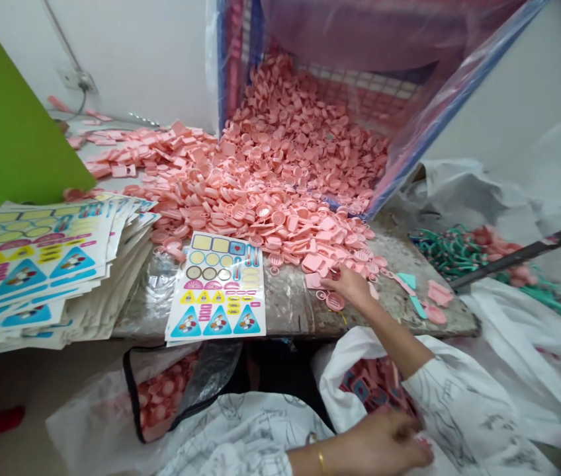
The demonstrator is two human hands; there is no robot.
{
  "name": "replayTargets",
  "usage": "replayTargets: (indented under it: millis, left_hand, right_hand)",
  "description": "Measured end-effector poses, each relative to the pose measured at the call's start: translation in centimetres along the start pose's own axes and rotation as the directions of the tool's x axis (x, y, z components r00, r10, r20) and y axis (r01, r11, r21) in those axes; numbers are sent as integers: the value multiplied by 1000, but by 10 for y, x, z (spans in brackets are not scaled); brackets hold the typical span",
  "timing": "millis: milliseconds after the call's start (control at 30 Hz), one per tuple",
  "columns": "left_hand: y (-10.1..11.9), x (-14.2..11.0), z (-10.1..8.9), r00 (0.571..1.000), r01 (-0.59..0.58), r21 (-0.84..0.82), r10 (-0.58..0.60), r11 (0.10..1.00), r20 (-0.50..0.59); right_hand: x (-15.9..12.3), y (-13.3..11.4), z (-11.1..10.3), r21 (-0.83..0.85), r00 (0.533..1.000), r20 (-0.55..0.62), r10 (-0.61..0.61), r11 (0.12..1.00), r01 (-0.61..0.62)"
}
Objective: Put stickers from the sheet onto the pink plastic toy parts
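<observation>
- Small pink plastic pieces (pixel 260 205), heaped on the grey surface (pixel 285 301): probably light, stiff; best pinched by edges.
- Right hand (pixel 350 285): fingertips at pieces, grasp unclear.
- Left hand (pixel 382 444), near white sack (pixel 333 367): cannot tell.

Plastic pieces (pixel 260 198) on the table (pixel 288 301) and in the crate (pixel 433 134) behind, sticker stack (pixel 27 264) left, sack (pixel 331 363) below front edge.

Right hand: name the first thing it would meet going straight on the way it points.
The right hand would most likely meet the pink pieces at the near edge of the heap. It may be touching them now; depth is unclear there.
</observation>
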State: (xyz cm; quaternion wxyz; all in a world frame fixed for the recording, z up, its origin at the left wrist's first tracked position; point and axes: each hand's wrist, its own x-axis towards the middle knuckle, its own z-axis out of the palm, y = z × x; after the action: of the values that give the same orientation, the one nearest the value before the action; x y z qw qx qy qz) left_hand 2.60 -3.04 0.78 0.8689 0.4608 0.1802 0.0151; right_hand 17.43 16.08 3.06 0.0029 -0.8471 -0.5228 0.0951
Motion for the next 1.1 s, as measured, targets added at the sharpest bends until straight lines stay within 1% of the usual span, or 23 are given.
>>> replayTargets:
  millis: [67,167,267,333,400,433,467,500,567,600,633,700,767,833,867,900,933,967,1000,1033,1067,1100]
  left_hand:
    - [8,-23,-15,996,9,-26,-11,1000,-87]
    - [19,-53,-32,975,-26,-144,-7,989,-222]
    - [31,-73,-46,954,-85,-211,19,974,-299]
    - [40,-80,-60,928,-160,-232,66,959,-367]
    - [52,-83,-78,872,-268,-233,133,935,-471]
    - [59,-85,-89,830,-325,-214,170,921,-531]
    - [67,-86,-102,780,-375,-180,205,909,-591]
    - [75,-88,-114,725,-413,-133,236,901,-647]
    - [91,-92,-139,622,-446,-36,280,894,-731]
    - [99,-94,-151,585,-450,-1,294,893,-755]
    - [105,-97,-160,565,-447,21,301,894,-768]
    - [115,-101,-175,558,-427,35,294,903,-776]
    - [120,-105,-183,557,-408,31,275,913,-784]
    - [119,-111,-184,561,-426,-8,257,905,-787]
    - [117,-114,-183,572,-449,-43,250,893,-782]
    - [116,-118,-180,599,-458,-97,226,884,-768]
    - [116,-123,-178,641,-440,-160,185,884,-745]
    - [117,-128,-177,678,-395,-202,137,896,-722]
    - [121,-134,-177,694,-343,-212,95,915,-714]
    - [129,-141,-179,686,-299,-193,70,934,-725]
    - [141,-149,-184,653,-281,-148,76,948,-754]
    - [158,-159,-192,582,-304,-69,128,950,-803]
  right_hand:
    - [-1,0,7,69,999,-26,29,997,-27]
    - [-1,-7,9,86,998,-7,58,995,-57]
    - [-1,-15,9,58,999,-2,51,997,-51]
    - [-1,-17,13,82,999,-11,35,996,-34]
    - [-1,-18,20,209,1000,-14,13,978,-9]
    - [0,-18,23,315,1000,-11,-12,949,15]
    - [0,-20,26,439,999,-28,-39,897,48]
    - [-1,-23,27,561,995,-62,-81,821,102]
    - [-6,-36,25,748,979,-106,-173,635,193]
    - [-10,-44,21,805,968,-112,-223,551,220]
    - [-16,-54,16,844,955,-111,-277,481,237]
    - [-30,-75,4,888,914,-89,-396,384,252]
    - [-43,-94,-4,913,862,-62,-503,320,252]
    - [-53,-109,-8,920,825,-63,-562,287,266]
    - [-55,-113,-8,916,815,-66,-576,289,278]
    - [-57,-116,-7,909,810,-66,-583,300,289]
    - [-57,-118,-5,900,810,-61,-583,319,298]
    - [-56,-117,-4,890,817,-54,-575,343,300]
    - [-54,-114,-2,882,830,-46,-556,368,295]
    - [-51,-110,-1,874,849,-42,-527,392,287]
    - [-47,-104,0,865,873,-47,-486,417,278]
    - [-43,-97,0,858,896,-49,-442,441,265]
